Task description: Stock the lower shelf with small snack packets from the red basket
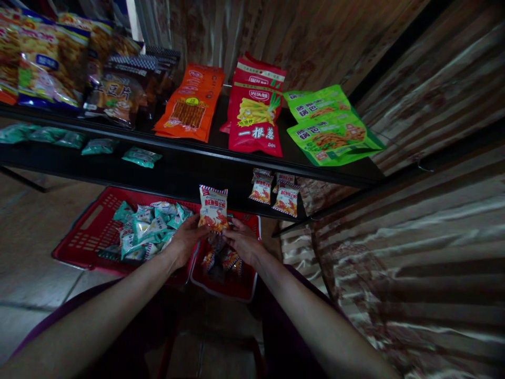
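A small white and orange snack packet point(213, 206) stands upright between my two hands, its printed front facing me. My left hand point(187, 238) is closed on its lower left edge. On the other side, my right hand point(241, 239) has its fingers at the packet's lower right corner. Below them is a red basket point(252, 287) with similar packets point(232, 261) in it. To the left, a second red basket point(82, 226) holds a heap of teal and white packets point(148, 229). Matching white and orange packets point(286, 200) stand on the lower shelf at the right.
Along the black upper shelf point(221, 129) lie orange bags point(193, 102), red bags point(255, 113), green bags point(329, 129) and brown bags point(116, 95). Several teal packets point(142, 157) line the lower shelf's left part. A pleated patterned curtain point(414, 263) hangs at the right.
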The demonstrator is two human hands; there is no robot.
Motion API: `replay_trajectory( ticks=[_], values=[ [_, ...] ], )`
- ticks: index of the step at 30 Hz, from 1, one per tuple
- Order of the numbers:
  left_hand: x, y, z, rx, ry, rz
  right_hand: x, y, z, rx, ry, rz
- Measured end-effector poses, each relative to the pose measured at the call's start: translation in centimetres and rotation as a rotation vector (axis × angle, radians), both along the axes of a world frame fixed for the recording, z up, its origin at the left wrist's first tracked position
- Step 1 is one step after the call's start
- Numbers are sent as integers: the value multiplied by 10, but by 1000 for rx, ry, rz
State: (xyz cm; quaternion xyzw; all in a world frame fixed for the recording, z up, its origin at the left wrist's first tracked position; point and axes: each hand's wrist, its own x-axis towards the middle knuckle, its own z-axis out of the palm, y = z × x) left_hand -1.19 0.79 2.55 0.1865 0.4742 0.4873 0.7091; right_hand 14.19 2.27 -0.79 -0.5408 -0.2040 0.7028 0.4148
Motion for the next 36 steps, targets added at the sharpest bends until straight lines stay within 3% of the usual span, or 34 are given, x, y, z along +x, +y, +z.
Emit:
replay_trajectory(
  ticks=[11, 22, 27, 32, 36],
  values=[
    [-3, 1, -10, -33, 110, 26, -6, -1, -3, 42, 6, 106],
    [4, -7, -1, 14, 156, -28, -1, -12, 4, 63, -15, 113],
    [8, -8, 2, 2, 179, 4, 0, -14, 6, 65, -37, 121],
    [9, -18, 5, -5, 175, 16, -3, -22, 8, 63, -66, 102],
    [9, -32, -3, 4, 167, 40, -3, -35, 8, 57, -59, 86]
  ],
)
